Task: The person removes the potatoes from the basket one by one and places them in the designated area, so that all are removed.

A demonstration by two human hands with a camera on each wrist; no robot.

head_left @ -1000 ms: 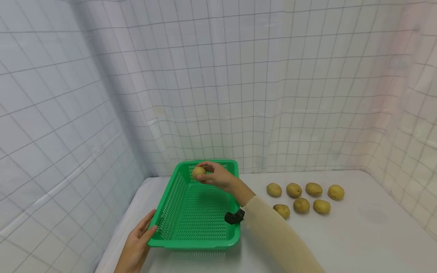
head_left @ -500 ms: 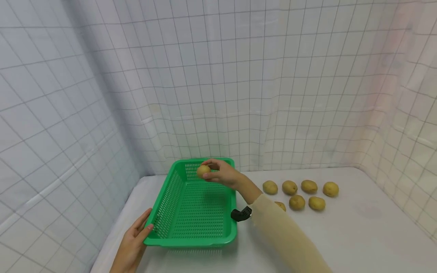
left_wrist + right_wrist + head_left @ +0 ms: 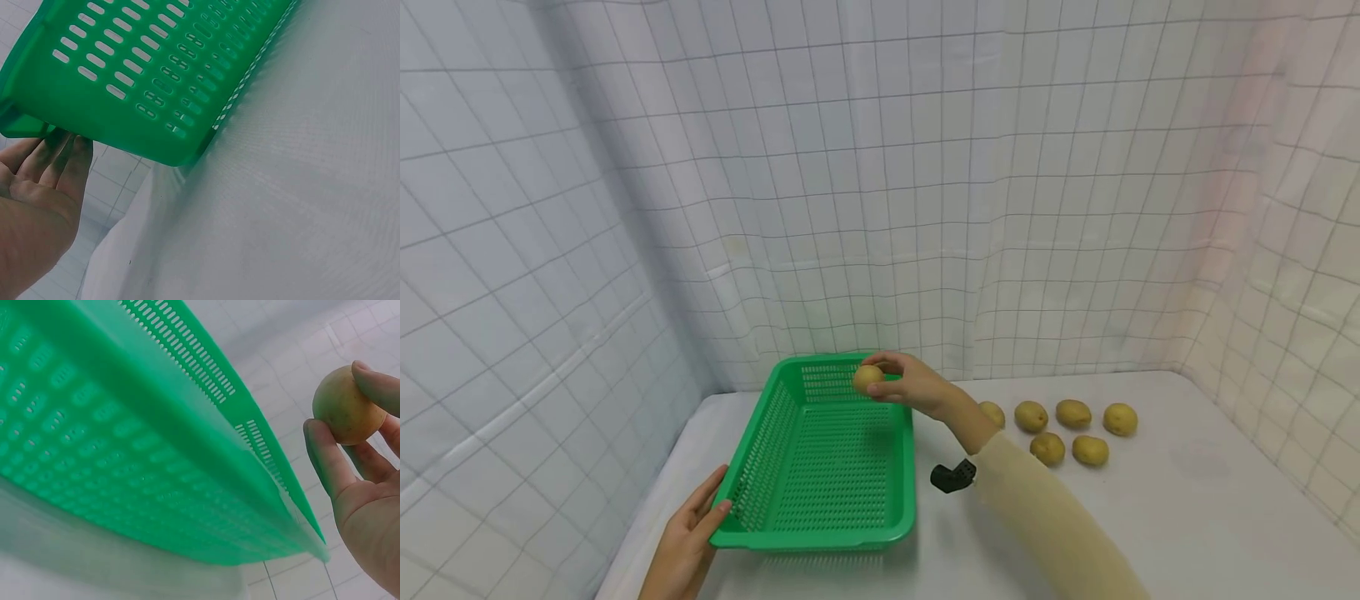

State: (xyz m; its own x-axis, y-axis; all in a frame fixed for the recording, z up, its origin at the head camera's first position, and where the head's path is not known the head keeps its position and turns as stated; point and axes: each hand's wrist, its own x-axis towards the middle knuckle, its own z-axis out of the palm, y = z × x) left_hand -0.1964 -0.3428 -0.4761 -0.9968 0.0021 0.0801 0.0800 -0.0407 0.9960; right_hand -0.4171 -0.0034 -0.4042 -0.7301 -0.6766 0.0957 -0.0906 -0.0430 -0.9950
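Observation:
A green slotted basket (image 3: 820, 467) lies on the white table (image 3: 1150, 517). My right hand (image 3: 889, 382) pinches a small yellow potato (image 3: 867, 377) above the basket's far right corner. In the right wrist view the potato (image 3: 345, 412) sits between my fingers (image 3: 326, 464), with the basket's wall (image 3: 125, 456) beside it. My left hand (image 3: 688, 542) rests with straight fingers against the basket's near left corner. The left wrist view shows those fingers (image 3: 59, 159) under the basket's rim (image 3: 156, 75). Nothing lies inside the basket.
Several more potatoes (image 3: 1072, 413) lie in two rows on the table to the right of the basket. Gridded white curtains (image 3: 925, 208) close in the back and both sides. A black wrist camera (image 3: 953, 477) sits on my right sleeve.
My right hand has carried the potato to the right along the basket's far end, from its middle toward the right corner. The left hand has stayed at the near left corner.

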